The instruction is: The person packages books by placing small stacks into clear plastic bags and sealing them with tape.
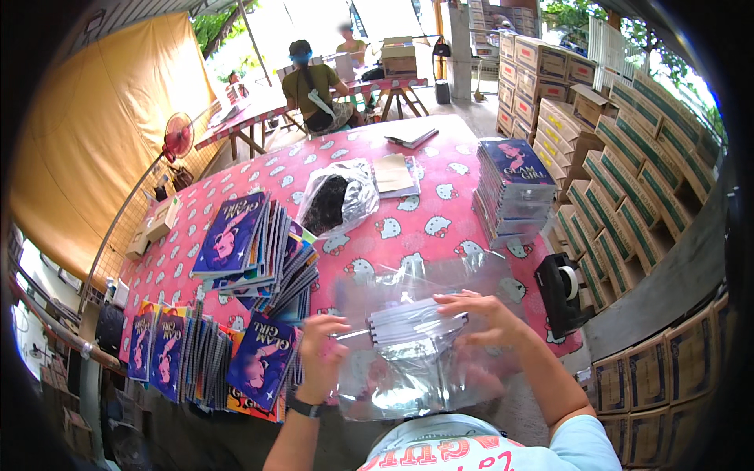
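My left hand [320, 351] grips the left edge of a clear plastic bag [408, 377] that I hold up in front of my chest. My right hand [479, 318] holds a small stack of spiral notebooks [412, 320], seen edge-on, at the mouth of the bag and partly behind the film. Both hands hover above the near edge of a table with a pink cartoon-cat cloth [408, 228]. A black watch sits on my left wrist.
Piles of purple-covered spiral notebooks [243, 251] lie at left, more stand upright [196, 353] at the near left edge, and a wrapped stack [514, 188] sits at right. A black tape dispenser [561, 290], a plastic bag with dark contents [338, 200], stacked cartons [628, 196] and two seated people [314, 86] beyond.
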Demonstrator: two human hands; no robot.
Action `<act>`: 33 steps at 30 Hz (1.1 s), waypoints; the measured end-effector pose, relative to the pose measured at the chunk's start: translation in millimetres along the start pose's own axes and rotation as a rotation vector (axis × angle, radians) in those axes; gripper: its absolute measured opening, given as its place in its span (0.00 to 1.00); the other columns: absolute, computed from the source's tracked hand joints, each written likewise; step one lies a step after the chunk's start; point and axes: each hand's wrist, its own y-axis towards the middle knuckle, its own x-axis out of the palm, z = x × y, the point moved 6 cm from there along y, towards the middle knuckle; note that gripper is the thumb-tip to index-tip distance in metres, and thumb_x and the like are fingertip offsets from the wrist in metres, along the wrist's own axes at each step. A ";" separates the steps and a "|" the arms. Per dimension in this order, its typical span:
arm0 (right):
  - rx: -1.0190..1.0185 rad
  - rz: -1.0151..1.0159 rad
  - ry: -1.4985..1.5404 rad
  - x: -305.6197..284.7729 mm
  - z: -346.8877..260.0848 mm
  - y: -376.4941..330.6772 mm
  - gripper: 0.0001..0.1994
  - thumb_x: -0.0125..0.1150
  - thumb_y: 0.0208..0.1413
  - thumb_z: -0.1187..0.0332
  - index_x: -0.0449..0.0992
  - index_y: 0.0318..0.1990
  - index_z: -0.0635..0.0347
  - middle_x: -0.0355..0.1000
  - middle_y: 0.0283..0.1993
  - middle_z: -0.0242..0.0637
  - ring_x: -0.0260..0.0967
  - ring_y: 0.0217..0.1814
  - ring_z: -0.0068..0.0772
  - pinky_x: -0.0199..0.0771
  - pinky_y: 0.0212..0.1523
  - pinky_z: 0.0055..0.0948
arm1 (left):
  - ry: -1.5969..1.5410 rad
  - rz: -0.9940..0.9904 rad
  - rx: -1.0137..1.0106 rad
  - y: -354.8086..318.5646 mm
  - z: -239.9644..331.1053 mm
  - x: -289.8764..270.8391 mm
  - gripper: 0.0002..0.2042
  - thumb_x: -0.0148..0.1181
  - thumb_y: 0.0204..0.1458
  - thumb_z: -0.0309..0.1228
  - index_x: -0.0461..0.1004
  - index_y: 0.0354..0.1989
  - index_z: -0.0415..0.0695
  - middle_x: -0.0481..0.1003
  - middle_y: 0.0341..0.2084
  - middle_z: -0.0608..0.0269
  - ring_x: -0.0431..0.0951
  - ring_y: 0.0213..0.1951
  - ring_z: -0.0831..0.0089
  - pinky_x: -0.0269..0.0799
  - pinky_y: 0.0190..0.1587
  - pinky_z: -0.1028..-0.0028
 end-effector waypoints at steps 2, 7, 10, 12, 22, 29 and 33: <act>0.056 -0.142 -0.135 3.5 4.3 0.0 0.27 0.66 0.41 0.64 0.71 0.54 0.43 0.58 0.66 0.31 0.46 0.71 0.35 0.37 0.64 0.61 | 0.222 -0.250 0.177 -12.1 -3.6 33.4 0.27 0.54 0.49 0.55 0.72 0.48 0.44 0.71 0.49 0.56 0.68 0.52 0.61 0.54 0.56 0.60; -0.018 -0.236 -0.442 17.7 3.4 5.8 0.33 0.69 0.36 0.64 0.70 0.56 0.37 0.53 0.68 0.28 0.38 0.74 0.38 0.29 0.63 0.68 | 0.257 -0.336 0.174 -27.8 -12.1 55.8 0.34 0.55 0.47 0.55 0.65 0.58 0.45 0.64 0.58 0.58 0.59 0.61 0.61 0.40 0.62 0.60; 0.005 -0.284 -0.517 24.4 2.7 10.1 0.36 0.70 0.35 0.65 0.67 0.58 0.32 0.48 0.70 0.26 0.34 0.75 0.39 0.28 0.63 0.69 | 0.208 -0.259 0.139 -24.7 -10.2 47.8 0.35 0.55 0.46 0.57 0.63 0.59 0.45 0.62 0.60 0.58 0.56 0.63 0.62 0.37 0.63 0.57; 0.029 -0.325 -0.508 26.3 1.6 11.5 0.36 0.70 0.36 0.64 0.66 0.58 0.31 0.47 0.71 0.26 0.32 0.75 0.37 0.29 0.62 0.72 | 0.338 -0.463 0.161 -26.4 -11.6 56.9 0.37 0.55 0.46 0.57 0.62 0.60 0.45 0.59 0.62 0.59 0.54 0.65 0.63 0.34 0.63 0.56; 0.052 -0.522 -0.573 33.2 -6.0 12.4 0.42 0.74 0.28 0.56 0.64 0.60 0.31 0.35 0.73 0.34 0.21 0.75 0.50 0.34 0.59 0.76 | 0.352 -0.743 0.219 -9.4 -3.7 70.7 0.40 0.55 0.41 0.63 0.60 0.62 0.55 0.55 0.64 0.61 0.50 0.66 0.62 0.30 0.63 0.48; 0.052 -0.557 -0.598 34.3 -6.2 13.9 0.44 0.75 0.28 0.55 0.62 0.61 0.31 0.33 0.73 0.39 0.18 0.74 0.52 0.34 0.58 0.78 | 0.271 -0.727 0.245 1.4 -1.1 81.1 0.41 0.55 0.42 0.63 0.59 0.63 0.52 0.55 0.64 0.58 0.48 0.67 0.59 0.23 0.64 0.46; 0.043 -0.550 -0.586 33.0 -6.9 13.7 0.44 0.75 0.29 0.55 0.61 0.62 0.31 0.31 0.73 0.40 0.17 0.74 0.54 0.34 0.58 0.78 | 0.038 -0.263 0.188 -4.0 -1.6 39.0 0.40 0.55 0.43 0.62 0.61 0.62 0.50 0.58 0.62 0.56 0.50 0.66 0.58 0.23 0.64 0.48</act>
